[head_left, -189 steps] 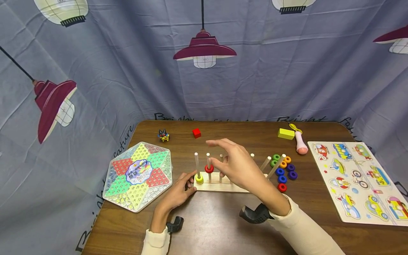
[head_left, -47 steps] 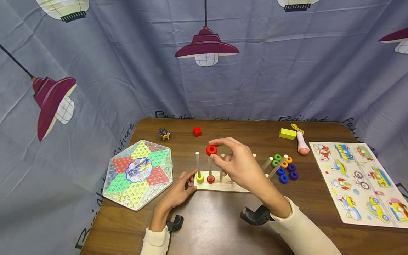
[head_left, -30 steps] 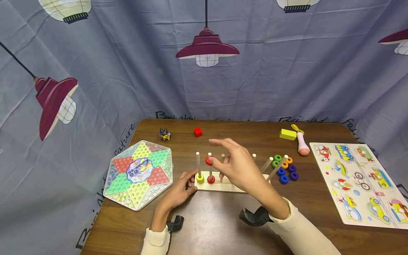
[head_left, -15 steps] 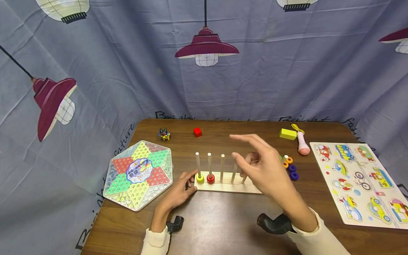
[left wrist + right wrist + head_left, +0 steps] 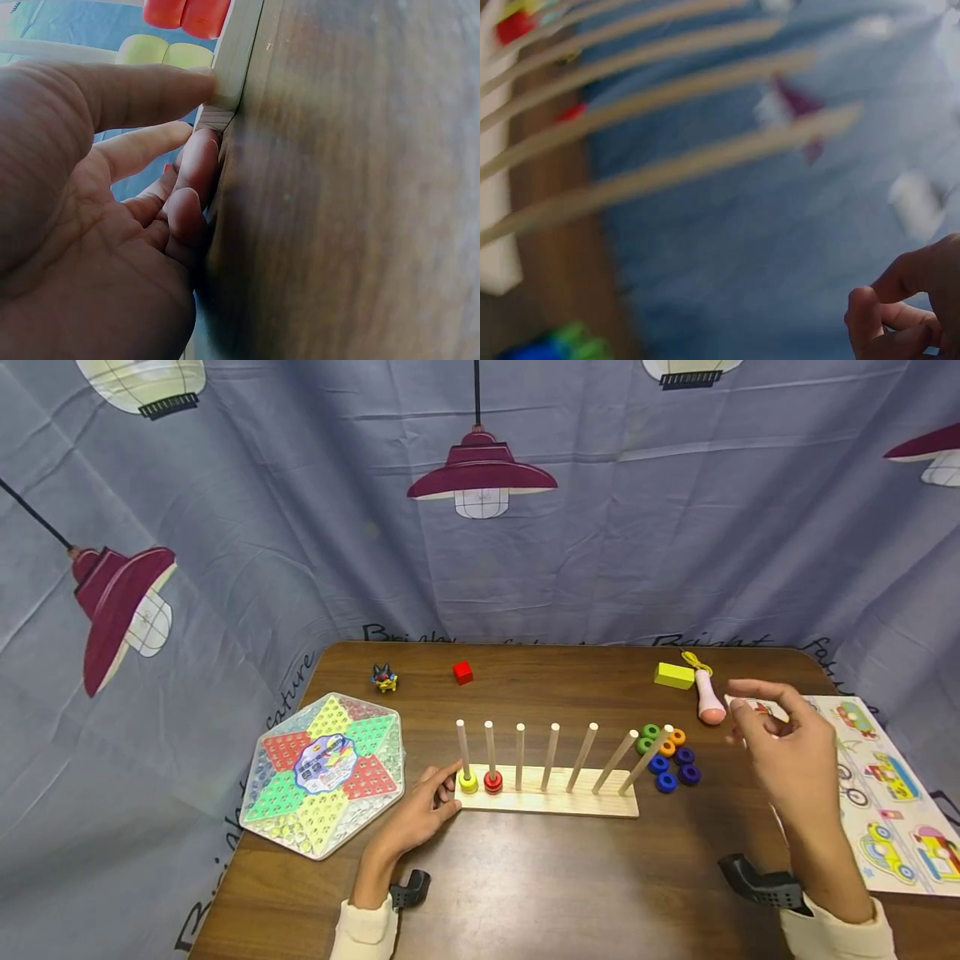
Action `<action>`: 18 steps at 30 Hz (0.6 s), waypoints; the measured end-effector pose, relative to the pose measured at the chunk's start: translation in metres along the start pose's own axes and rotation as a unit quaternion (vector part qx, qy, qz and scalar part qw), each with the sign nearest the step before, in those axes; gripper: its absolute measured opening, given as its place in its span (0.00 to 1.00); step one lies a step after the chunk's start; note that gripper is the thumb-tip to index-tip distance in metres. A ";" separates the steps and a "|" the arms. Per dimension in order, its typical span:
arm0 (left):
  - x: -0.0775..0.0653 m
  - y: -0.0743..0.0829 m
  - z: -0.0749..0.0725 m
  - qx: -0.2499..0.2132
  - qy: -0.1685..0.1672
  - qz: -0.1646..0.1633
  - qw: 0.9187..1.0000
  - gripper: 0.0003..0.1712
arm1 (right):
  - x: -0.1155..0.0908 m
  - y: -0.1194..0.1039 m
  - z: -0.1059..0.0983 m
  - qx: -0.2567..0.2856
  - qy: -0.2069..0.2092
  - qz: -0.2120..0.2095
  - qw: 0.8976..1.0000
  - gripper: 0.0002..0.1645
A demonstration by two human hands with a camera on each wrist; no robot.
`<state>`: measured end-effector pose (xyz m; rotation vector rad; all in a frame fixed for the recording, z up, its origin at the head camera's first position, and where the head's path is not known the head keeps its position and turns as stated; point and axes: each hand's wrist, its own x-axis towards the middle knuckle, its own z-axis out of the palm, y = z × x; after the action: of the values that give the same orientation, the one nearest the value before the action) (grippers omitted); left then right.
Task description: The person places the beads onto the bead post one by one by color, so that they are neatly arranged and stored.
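Note:
A wooden peg stand (image 5: pixel 540 802) with several upright pegs lies across the middle of the table. Two yellow rings (image 5: pixel 467 782) sit at the foot of its leftmost peg, and two red rings (image 5: pixel 492 782) at the foot of the one beside it. My left hand (image 5: pixel 420 806) grips the stand's left end; in the left wrist view its thumb (image 5: pixel 150 94) presses one edge while the fingers lie against the end. Held in the air over the puzzle board, my right hand (image 5: pixel 787 743) has loosely bent fingers and nothing in them. The right wrist view is blurred.
Green (image 5: pixel 651 731), orange (image 5: pixel 677 737), blue (image 5: pixel 665 782) and purple rings (image 5: pixel 688 774) lie right of the stand. Around them are a puzzle board (image 5: pixel 888 852), pink microphone-like toy (image 5: pixel 708 702), yellow block (image 5: pixel 673 675), red cube (image 5: pixel 462 672), small figurine (image 5: pixel 384 677) and hexagonal game board (image 5: pixel 326 772).
My right hand let go of a second red ring, which dropped down the second peg onto the first one. That hand then swung right, past the loose rings. My left hand stayed put.

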<state>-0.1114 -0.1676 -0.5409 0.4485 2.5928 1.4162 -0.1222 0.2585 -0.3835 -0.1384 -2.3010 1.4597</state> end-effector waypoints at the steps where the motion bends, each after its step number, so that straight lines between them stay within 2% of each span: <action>1: 0.000 0.000 0.000 -0.001 0.000 0.000 1.000 0.35 | 0.001 0.018 -0.002 -0.023 -0.007 0.019 1.000 0.17; 5: 0.001 0.001 0.000 -0.009 -0.002 0.000 1.000 0.35 | -0.003 0.082 -0.003 -0.102 -0.044 0.070 0.991 0.22; 8: 0.001 0.001 -0.001 -0.008 -0.002 -0.001 1.000 0.35 | -0.013 0.114 0.001 -0.137 -0.071 0.076 0.985 0.25; 13: 0.000 0.001 -0.002 0.002 0.001 0.001 1.000 0.35 | -0.029 0.141 0.012 -0.137 -0.123 0.091 0.979 0.30; 18: -0.001 0.000 -0.001 -0.004 0.000 -0.003 1.000 0.35 | -0.038 0.152 0.023 -0.175 -0.117 0.082 0.974 0.30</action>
<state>-0.1106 -0.1688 -0.5402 0.4402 2.5851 1.4233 -0.1171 0.2957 -0.5377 -0.2751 -2.7857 1.1812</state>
